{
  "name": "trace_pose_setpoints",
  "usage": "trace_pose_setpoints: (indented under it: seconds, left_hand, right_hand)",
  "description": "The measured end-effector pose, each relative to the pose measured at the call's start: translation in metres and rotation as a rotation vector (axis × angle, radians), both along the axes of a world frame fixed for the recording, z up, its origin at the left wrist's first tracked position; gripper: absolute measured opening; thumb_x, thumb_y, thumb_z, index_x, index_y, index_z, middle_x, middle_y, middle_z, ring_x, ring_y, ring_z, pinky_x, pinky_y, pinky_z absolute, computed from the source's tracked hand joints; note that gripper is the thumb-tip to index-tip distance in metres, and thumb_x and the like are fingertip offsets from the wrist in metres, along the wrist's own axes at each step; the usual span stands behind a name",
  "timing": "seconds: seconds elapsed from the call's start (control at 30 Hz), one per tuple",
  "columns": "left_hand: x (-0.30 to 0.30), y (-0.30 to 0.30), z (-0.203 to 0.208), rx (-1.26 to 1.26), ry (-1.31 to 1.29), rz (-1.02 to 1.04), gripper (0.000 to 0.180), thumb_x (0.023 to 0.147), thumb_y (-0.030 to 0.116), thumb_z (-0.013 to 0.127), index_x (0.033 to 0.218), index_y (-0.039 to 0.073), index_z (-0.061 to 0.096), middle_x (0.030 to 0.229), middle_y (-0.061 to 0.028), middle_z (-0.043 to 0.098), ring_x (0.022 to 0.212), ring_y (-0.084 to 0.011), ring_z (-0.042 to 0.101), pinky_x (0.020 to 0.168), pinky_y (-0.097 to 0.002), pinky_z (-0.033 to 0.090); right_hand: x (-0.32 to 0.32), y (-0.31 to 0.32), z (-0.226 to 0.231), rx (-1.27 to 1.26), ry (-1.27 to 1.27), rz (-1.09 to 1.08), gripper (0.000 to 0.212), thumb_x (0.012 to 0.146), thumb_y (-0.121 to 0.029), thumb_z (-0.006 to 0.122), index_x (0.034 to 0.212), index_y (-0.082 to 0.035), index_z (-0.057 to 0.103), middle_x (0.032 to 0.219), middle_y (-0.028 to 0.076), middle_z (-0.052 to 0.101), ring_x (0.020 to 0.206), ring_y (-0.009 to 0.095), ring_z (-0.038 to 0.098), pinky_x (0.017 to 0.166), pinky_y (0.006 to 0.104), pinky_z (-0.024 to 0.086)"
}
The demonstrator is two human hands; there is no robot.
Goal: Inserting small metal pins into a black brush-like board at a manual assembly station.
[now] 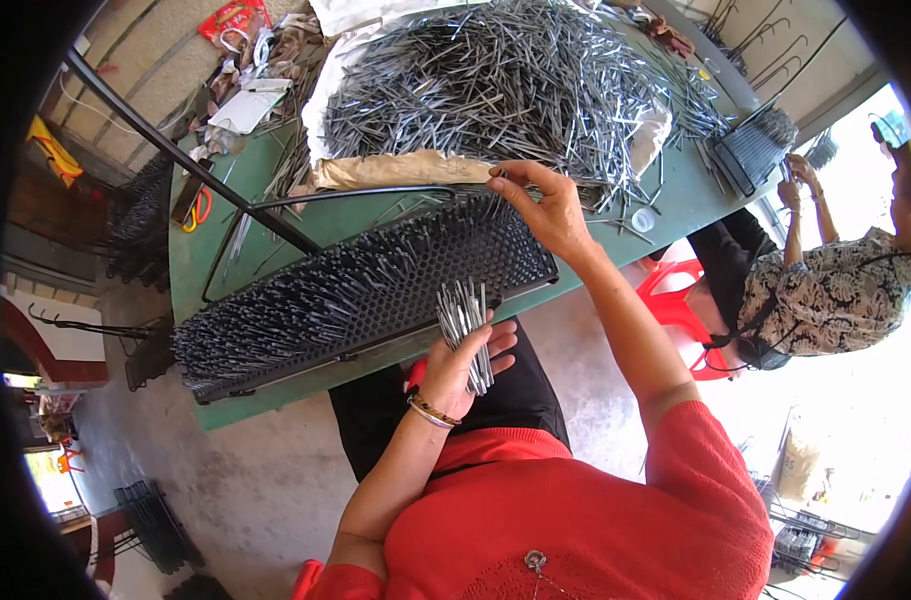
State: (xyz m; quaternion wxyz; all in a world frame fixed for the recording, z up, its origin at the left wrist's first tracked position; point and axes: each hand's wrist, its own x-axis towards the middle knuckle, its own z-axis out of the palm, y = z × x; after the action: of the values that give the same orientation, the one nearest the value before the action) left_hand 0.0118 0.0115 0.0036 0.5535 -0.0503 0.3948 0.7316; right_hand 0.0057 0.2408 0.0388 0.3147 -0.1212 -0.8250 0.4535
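Observation:
My left hand (446,380) is closed round a bundle of thin silvery metal strips (463,312), held just in front of a long black perforated rack (476,255). Many similar strips stand upright in the rack's holes, thickest toward its left end. Over the rack's far right edge, my right hand (548,210) has thumb and forefinger pinched together; what sits between the tips is too small to make out. Behind the rack a large heap of loose metal strips (496,90) lies on white and brown paper (406,170).
The green table (191,250) carries orange-handled scissors (198,210), a notepad (248,107) and a small clear cap (643,219). A black bar (196,170) slants across the left. At right, a co-worker in a patterned top (826,295) handles a smaller rack (751,155) beside a red stool (676,310).

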Motion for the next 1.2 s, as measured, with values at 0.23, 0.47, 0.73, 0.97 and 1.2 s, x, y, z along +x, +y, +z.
trace_pose_setpoints:
  seconds: [0.23,0.47,0.73,0.97,1.2]
  left_hand:
    - [0.000,0.001,0.001,0.006,0.009,0.002,0.026,0.093,0.012,0.054,0.116,0.001,0.051,0.109,-0.0182,0.063,0.097,-0.0247,0.064,0.078,-0.0386,0.057]
    - [-0.003,-0.001,-0.001,-0.022,0.056,-0.035,0.027,0.093,0.013,0.053,0.117,-0.001,0.053,0.103,-0.0159,0.063,0.094,-0.0232,0.064,0.078,-0.0369,0.057]
    - [-0.003,-0.001,-0.001,-0.035,0.054,-0.060,0.030,0.091,0.015,0.055,0.118,0.002,0.055,0.102,-0.0119,0.064,0.092,-0.0187,0.063,0.078,-0.0336,0.056]
    - [-0.003,-0.002,0.000,-0.045,0.045,-0.043,0.028,0.091,0.016,0.058,0.116,0.003,0.058,0.096,-0.0071,0.063,0.088,-0.0147,0.062,0.077,-0.0315,0.056]
    - [-0.002,-0.002,-0.003,-0.074,0.107,-0.045,0.030,0.090,0.016,0.061,0.116,0.002,0.058,0.088,-0.0014,0.060,0.080,-0.0091,0.060,0.074,-0.0278,0.055]
  right_hand:
    - [-0.002,-0.003,-0.008,0.129,0.025,-0.013,0.020,0.083,-0.013,0.070,0.099,-0.002,0.067,0.086,0.008,0.068,0.079,0.015,0.063,0.072,0.0288,0.049]
    - [-0.002,-0.008,-0.011,0.471,0.104,0.041,0.026,0.079,-0.011,0.071,0.104,-0.006,0.067,0.091,0.008,0.067,0.083,0.024,0.061,0.078,0.0345,0.046]
    - [0.001,-0.010,-0.011,0.632,0.085,0.070,0.026,0.079,-0.010,0.068,0.106,-0.008,0.067,0.093,0.006,0.064,0.085,0.023,0.057,0.077,0.0356,0.043]
    - [-0.004,-0.012,-0.010,0.698,0.114,0.082,0.026,0.079,-0.008,0.067,0.105,-0.007,0.066,0.091,0.006,0.063,0.084,0.024,0.056,0.076,0.0357,0.042]
    - [0.001,-0.022,-0.007,0.698,0.059,-0.045,0.026,0.078,-0.009,0.069,0.104,-0.006,0.067,0.095,0.006,0.063,0.087,0.025,0.057,0.080,0.0359,0.043]
